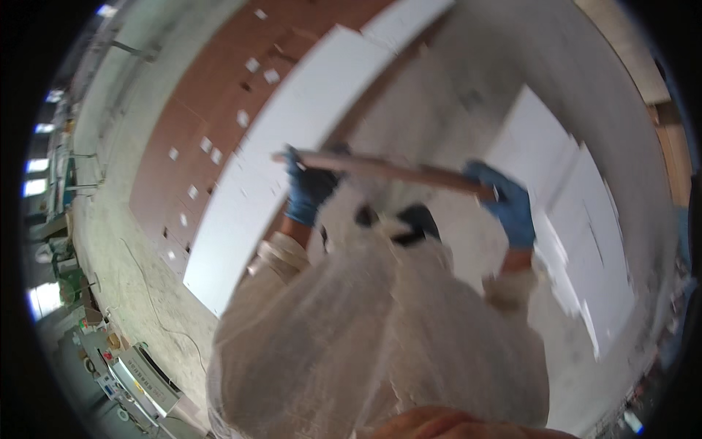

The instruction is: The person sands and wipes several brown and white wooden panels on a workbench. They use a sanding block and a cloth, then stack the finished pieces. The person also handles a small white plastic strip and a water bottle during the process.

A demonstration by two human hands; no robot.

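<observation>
A narrow brown board (395, 170) spans the space in front of my body, its long thin edge toward me; motion blurs it a little. Its left end is gripped by my blue-gloved left hand (303, 192), with the fingers curled round the edge. At the other end my right hand (510, 205), also in a blue glove, is closed on the board with the thumb below. I cannot tell how deep the board is beyond its near edge. Beneath it, my dark shoes (417, 222) show on the floor.
To the left lies a long row of white panels (292, 117), beside brown panels (197, 132) dotted with small white pieces. More white panels (578, 212) lie overlapping on the right. A thin cable (153, 300) crosses the grey floor; equipment (146, 380) stands at the lower left.
</observation>
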